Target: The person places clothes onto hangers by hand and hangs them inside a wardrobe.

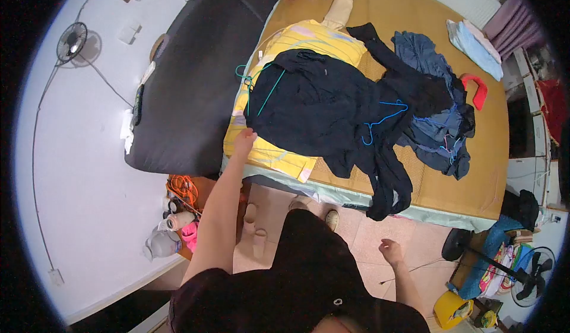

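Nearly closed, the left fingers (pixel 252 135) pinch the black garment (pixel 314 104).

Ahead lies the bed (pixel 454 196), with the headboard (pixel 196 83) along its left. On it, a garment (pixel 314 107) partly covers a cloth (pixel 306 36); more clothes (pixel 418 54) lie to the right, then a neck pillow (pixel 481 92), with folded fabric (pixel 475 48) in the far right corner. Nearer, 2 slippers (pixel 259 244) rest on the floor (pixel 368 238), left of the fan (pixel 522 275)
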Tool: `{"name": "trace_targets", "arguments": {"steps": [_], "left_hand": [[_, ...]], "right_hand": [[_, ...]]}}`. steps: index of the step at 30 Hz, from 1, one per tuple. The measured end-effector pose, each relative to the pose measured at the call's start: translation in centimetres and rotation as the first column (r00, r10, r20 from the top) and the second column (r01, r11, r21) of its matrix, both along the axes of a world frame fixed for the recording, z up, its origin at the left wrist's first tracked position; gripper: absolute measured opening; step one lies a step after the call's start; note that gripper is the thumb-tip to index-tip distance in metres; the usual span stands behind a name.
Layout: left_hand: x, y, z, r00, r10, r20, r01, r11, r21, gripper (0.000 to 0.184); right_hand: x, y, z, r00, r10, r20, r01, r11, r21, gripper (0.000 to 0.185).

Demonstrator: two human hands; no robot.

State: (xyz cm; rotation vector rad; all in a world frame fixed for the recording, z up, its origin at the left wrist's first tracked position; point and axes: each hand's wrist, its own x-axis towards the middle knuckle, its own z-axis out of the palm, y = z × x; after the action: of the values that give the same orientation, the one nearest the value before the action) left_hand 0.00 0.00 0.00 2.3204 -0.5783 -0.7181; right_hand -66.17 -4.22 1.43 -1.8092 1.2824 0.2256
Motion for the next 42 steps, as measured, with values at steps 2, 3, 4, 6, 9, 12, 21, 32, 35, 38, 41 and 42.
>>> {"name": "trace_targets", "arguments": {"steps": [2, 3, 4, 6, 9, 12, 21, 32, 35, 38, 41, 42], "left_hand": [[1.3, -1.6, 2.3, 0.993, 0.089, -0.076, -0.096, 0.991, -0.098, 0.048], [2.4, -5.0, -1.0, 0.99, 0.088, -0.11, -0.098, 0.991, -0.094, 0.048], [4.4, -4.7, -2.1, 0.995, 0.092, -0.039, -0.094, 0.995, -0.043, 0.05], [5.6, -7.3, -3.1, 0.993, 0.112, -0.024, -0.111, 0.993, 0.036, 0.055], [9.1, -8.7, -7.2, 0.998, 0.056, 0.021, -0.059, 0.983, 0.175, 0.058], [11.4, -9.2, -9.9, 0.989, 0.053, 0.138, -0.078, 0.981, 0.177, 0.067], [13.0, -11.2, -8.1, 0.987, -0.06, 0.147, 0.018, 0.961, 0.274, 0.048], [-5.8, -11.4, 11.5, 0.953, -0.296, 0.066, 0.296, 0.858, -0.421, 0.028], [-13.8, -10.3, 16.6, 0.839, -0.523, 0.15, 0.517, 0.683, -0.516, 0.023], [-19.8, -9.4, 19.7, 0.742, -0.651, 0.16, 0.58, 0.504, -0.64, 0.025], [-23.8, -8.3, 21.5, 0.693, -0.711, 0.116, 0.554, 0.423, -0.717, 0.032], [-24.7, -8.1, 22.2, 0.639, -0.762, 0.108, 0.554, 0.358, -0.751, 0.033]], "right_hand": [[0.8, 2.4, 0.6, 0.992, -0.119, -0.045, 0.123, 0.989, 0.086, 0.037], [1.2, 0.1, 0.4, 0.99, -0.12, -0.079, 0.127, 0.988, 0.083, 0.037], [1.8, 2.1, 0.4, 0.989, -0.138, -0.061, 0.145, 0.982, 0.124, 0.036], [2.4, 2.8, 0.5, 0.98, -0.195, -0.038, 0.199, 0.969, 0.149, 0.035], [4.1, 4.8, 1.3, 0.965, -0.26, -0.032, 0.261, 0.938, 0.228, 0.035], [6.5, 5.4, 1.3, 0.966, -0.243, -0.087, 0.258, 0.926, 0.276, 0.034], [13.7, 1.9, 2.6, 0.951, -0.308, 0.025, 0.299, 0.938, 0.174, 0.031], [30.5, -4.8, 14.3, 0.862, -0.318, 0.394, 0.258, 0.946, 0.198, 0.049], [33.1, -5.2, 17.8, 0.651, -0.569, 0.503, 0.271, 0.792, 0.547, 0.062], [31.6, -2.7, 17.4, 0.622, -0.546, 0.561, 0.336, 0.834, 0.438, 0.068], [29.4, -0.8, 20.5, 0.401, -0.694, 0.598, 0.418, 0.72, 0.554, 0.075], [28.4, -0.3, 21.8, 0.395, -0.71, 0.582, 0.442, 0.703, 0.557, 0.07]]}}
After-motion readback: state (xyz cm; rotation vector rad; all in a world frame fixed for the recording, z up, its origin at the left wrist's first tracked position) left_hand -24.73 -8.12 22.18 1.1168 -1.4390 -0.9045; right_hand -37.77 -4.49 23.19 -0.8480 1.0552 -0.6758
